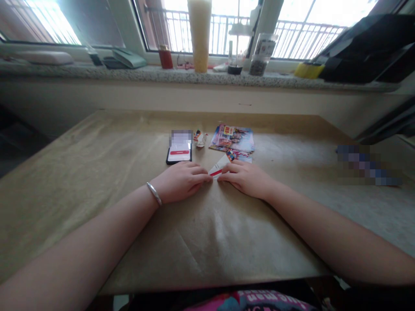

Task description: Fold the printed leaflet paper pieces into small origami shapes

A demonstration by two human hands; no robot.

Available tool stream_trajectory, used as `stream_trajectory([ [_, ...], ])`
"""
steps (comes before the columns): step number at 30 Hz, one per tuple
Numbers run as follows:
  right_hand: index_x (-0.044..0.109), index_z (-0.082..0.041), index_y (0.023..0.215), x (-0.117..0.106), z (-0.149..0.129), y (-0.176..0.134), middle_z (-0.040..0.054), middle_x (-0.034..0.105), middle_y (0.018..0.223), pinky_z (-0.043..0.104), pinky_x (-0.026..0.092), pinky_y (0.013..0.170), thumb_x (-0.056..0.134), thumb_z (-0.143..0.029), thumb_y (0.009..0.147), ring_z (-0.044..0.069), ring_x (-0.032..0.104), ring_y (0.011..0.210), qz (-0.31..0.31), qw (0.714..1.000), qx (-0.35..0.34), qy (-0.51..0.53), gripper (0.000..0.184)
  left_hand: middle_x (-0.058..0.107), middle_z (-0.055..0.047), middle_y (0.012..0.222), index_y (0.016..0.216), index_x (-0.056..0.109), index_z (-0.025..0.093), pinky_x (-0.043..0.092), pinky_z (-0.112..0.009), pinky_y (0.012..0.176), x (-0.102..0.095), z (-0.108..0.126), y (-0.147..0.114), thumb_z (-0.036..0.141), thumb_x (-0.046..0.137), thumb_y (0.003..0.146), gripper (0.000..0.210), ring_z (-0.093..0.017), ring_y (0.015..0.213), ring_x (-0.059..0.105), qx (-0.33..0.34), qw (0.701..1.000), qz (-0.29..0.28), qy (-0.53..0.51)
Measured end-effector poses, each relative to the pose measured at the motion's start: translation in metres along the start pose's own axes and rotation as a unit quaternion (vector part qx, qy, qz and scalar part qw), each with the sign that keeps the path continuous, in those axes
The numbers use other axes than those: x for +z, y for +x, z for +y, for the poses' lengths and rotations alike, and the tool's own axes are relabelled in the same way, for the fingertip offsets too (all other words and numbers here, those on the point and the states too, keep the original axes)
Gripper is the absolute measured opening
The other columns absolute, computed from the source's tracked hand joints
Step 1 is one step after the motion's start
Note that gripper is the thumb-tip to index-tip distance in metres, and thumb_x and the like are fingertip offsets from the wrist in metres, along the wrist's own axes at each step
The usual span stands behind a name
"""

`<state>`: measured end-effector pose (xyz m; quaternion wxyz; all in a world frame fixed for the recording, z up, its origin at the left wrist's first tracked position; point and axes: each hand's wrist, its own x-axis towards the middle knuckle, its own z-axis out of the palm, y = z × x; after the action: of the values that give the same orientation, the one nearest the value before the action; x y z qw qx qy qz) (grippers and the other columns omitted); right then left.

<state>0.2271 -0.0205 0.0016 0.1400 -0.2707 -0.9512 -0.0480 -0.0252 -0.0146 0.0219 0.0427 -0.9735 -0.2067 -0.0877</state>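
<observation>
A folded sheet of printed paper (221,165), white with a red stripe, lies on the table between my hands. My left hand (184,180) has its fingers closed on the paper's left corner; a silver bangle circles that wrist. Across from it, my right hand (245,176) presses its fingers together on the paper's right side, covering part of it. Just beyond the left hand lies a phone (179,152), its screen lit and partly blurred. Beside the phone sits a small crumpled or folded piece of printed paper (200,139).
Behind my right hand lies a stack of colourful printed sheets (235,137). A blurred flat item (366,165) rests at the table's right. Along the granite windowsill (142,75) stand a tall yellowish cylinder (201,39), a red-capped jar (165,58), a clear container (261,56) and a black bag (363,49).
</observation>
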Motion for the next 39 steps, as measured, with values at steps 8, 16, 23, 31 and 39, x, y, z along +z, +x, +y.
stream_trajectory([
  [8,0.066,-0.023,0.106,-0.007,-0.002,-0.001,0.0068,0.063,0.098,0.03,0.039,0.075,0.044,-0.019,0.09,0.019,0.05,0.085,-0.019,0.999,0.006,-0.026,0.027,0.063,-0.008,0.105,0.114,0.061,0.019,0.047,-0.034,0.081,-0.001,0.007,0.002,0.021,0.042,0.092,0.029,-0.02,0.091,0.055,-0.011,1.0,-0.002,0.025],
  [16,0.067,-0.022,0.104,-0.018,0.004,-0.01,0.0074,0.064,0.098,0.031,0.041,0.076,0.048,-0.015,0.085,0.02,0.053,0.088,-0.041,0.999,0.008,-0.013,0.028,0.064,-0.006,0.11,0.113,0.063,0.021,0.047,-0.035,0.084,-0.003,0.004,0.001,0.019,0.042,0.091,0.03,-0.019,0.094,0.057,-0.016,1.0,-0.008,-0.007],
  [23,0.068,-0.022,0.101,-0.021,0.005,-0.013,0.0076,0.065,0.099,0.031,0.043,0.077,0.049,-0.014,0.082,0.019,0.055,0.089,-0.042,0.999,0.017,0.008,0.028,0.065,-0.006,0.11,0.111,0.064,0.021,0.047,-0.034,0.085,-0.003,0.002,0.001,0.019,0.042,0.091,0.03,-0.019,0.096,0.058,-0.009,1.0,-0.003,-0.017],
  [31,0.068,-0.024,0.103,-0.025,0.006,-0.018,0.0066,0.065,0.101,0.03,0.043,0.076,0.049,-0.015,0.083,0.02,0.056,0.092,-0.06,0.997,0.037,-0.017,0.029,0.065,-0.007,0.11,0.11,0.064,0.02,0.049,-0.034,0.085,-0.004,0.001,0.001,0.019,0.042,0.091,0.029,-0.018,0.096,0.058,-0.006,1.0,-0.005,-0.022],
  [39,0.069,-0.026,0.099,-0.028,0.008,-0.024,0.0049,0.065,0.102,0.029,0.042,0.074,0.051,-0.016,0.081,0.019,0.056,0.089,-0.054,0.997,0.043,-0.036,0.027,0.065,-0.006,0.109,0.109,0.065,0.021,0.049,-0.033,0.086,-0.005,0.0,0.0,0.018,0.042,0.091,0.03,-0.017,0.096,0.059,-0.004,1.0,-0.005,-0.03],
])
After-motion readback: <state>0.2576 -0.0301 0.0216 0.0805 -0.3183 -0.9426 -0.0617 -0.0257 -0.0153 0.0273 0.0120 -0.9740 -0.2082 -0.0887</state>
